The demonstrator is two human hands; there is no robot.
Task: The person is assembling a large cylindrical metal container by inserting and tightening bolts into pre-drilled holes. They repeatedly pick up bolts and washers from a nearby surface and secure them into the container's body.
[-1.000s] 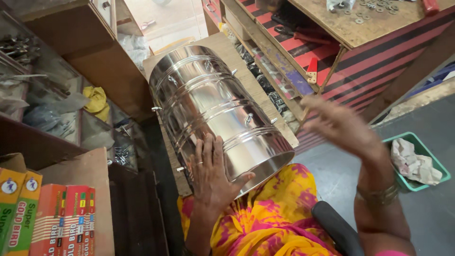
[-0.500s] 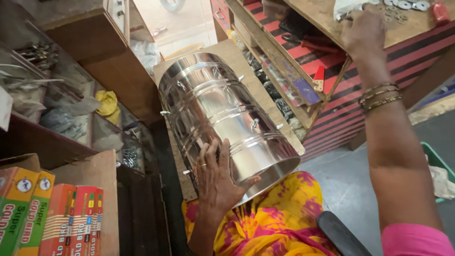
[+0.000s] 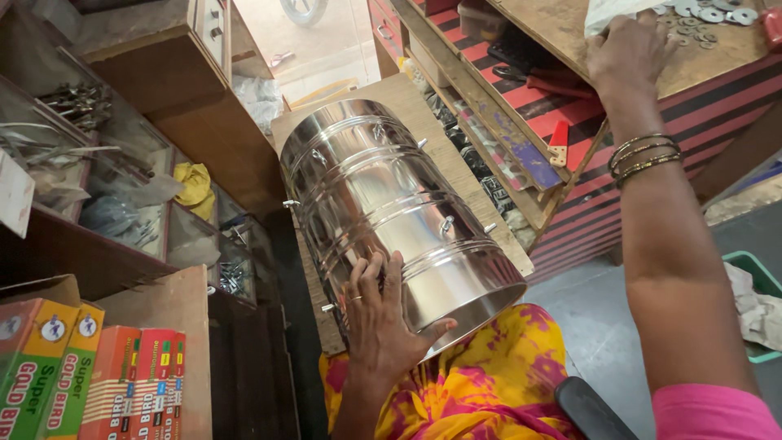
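Observation:
A large shiny steel drum [image 3: 383, 204] lies on its side on a wooden board [image 3: 407, 98], its open end toward my lap. My left hand [image 3: 379, 322] rests flat on the drum's near side, fingers spread, steadying it. My right hand [image 3: 626, 53], with bangles on the wrist, reaches up onto a wooden countertop [image 3: 570, 33]. It lies over a white cloth beside a scatter of several metal washers [image 3: 709, 12]. Whether it grips anything is hidden.
Glass-fronted shelves [image 3: 106, 187] with hardware stand at the left, and colourful cardboard boxes [image 3: 90, 375] at the lower left. A red-and-black striped counter front [image 3: 643, 106] is at the right. A green bin [image 3: 757, 301] with paper sits on the grey floor.
My right arm has risen from above the drum to the countertop near the washers. The left hand has stayed on the drum.

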